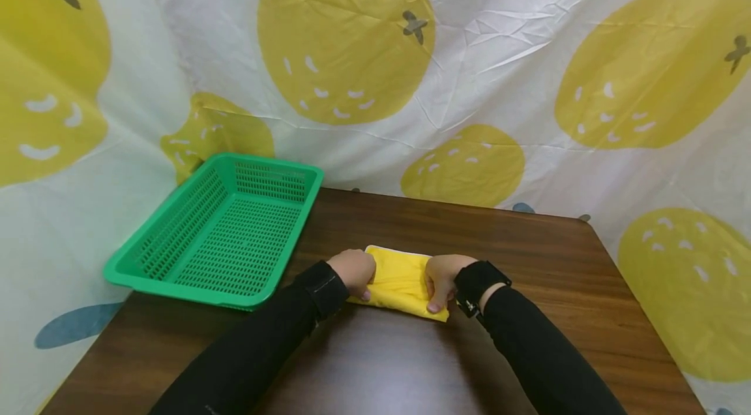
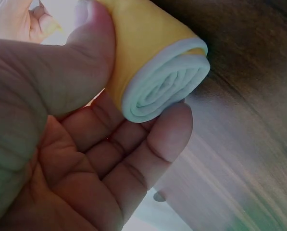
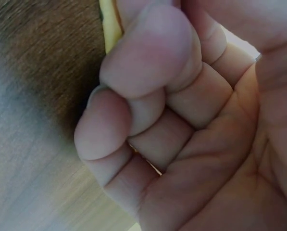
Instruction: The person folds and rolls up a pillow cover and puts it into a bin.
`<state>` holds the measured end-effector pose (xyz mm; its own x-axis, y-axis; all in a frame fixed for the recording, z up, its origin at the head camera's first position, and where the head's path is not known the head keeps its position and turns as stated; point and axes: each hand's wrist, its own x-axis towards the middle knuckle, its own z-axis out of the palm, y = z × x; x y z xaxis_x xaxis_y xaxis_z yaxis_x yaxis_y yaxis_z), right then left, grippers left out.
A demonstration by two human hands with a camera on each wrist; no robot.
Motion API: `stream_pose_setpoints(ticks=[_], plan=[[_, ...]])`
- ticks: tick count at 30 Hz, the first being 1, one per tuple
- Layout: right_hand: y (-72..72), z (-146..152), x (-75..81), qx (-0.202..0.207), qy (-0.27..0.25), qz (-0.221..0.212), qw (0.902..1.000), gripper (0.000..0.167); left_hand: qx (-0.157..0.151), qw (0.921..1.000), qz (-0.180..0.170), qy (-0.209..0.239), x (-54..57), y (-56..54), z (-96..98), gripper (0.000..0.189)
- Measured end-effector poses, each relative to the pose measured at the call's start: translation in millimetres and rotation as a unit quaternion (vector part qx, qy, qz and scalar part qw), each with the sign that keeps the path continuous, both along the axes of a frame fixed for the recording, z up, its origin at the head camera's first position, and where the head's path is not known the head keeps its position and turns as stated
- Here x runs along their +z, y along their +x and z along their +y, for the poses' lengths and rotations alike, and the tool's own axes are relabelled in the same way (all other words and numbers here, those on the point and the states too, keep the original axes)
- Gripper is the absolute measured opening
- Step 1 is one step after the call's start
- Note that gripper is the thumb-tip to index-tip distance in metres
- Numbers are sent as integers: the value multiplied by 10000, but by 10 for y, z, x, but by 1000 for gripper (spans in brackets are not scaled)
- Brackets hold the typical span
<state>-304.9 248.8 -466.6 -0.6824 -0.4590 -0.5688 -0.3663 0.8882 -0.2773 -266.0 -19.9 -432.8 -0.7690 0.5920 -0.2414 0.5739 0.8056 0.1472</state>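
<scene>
A yellow cloth (image 1: pixel 399 271), partly rolled and held at both ends

The cloth lies on the table (image 1: pixel 545 265), roughly midway between the left and right edges, with its rolled part toward the near edge and a flat, white-trimmed part reaching toward the far edge. The left hand (image 1: pixel 354 271) has its fingers curled in on the left end of the roll: in the left wrist view the thumb presses from one side and the fingers bend under the other, parted only by the roll's thickness. The white trim winds there in a spiral of several turns. The right hand (image 1: pixel 448 275) pinches the right end, its thumb on the near side; in the right wrist view its fingers are tightly bent, and only a sliver of yellow shows past them.

The cloth looks thin, so it should be light, soft and limp, with little to break and probably not slippery. Being limp, it may sag or loosen if taken by one layer. The ends of the roll seem the best places to hold, thumb above and fingers below, with even, mild pressure so the inner turns do not slide out.

A green basket (image 1: pixel 240 245) covers the table's far left corner, well apart from the right hand.
</scene>
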Motion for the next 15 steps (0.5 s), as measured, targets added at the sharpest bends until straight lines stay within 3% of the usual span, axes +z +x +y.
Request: stream_pose_setpoints(ticks=[2, 4, 7, 10, 12, 15], plan=[[101, -100, 200, -55, 37, -41, 10000, 51, 48, 10000, -52, -21, 15, -9, 5, 29], [158, -122, 284, -318, -70, -124, 9994, 45, 41, 10000, -12, -62, 16, -11, 10, 29], [398, -212, 506, -515, -114, 113, 9985, 35, -20, 10000, 68, -45, 6, -1, 24, 28], [632, -201, 521, -385, -320, 801, 9955, 28, -46, 10000, 47, -5, 12, 23, 30, 27], [805, -220, 508, -38, -421, 1467, 9883, 26, -23, 10000, 30, 3, 23, 37, 27, 27], [1063, -280, 444, 594, -354, 2757, 9587, 24, 53, 10000, 32, -38, 44, 40, 9, 27]])
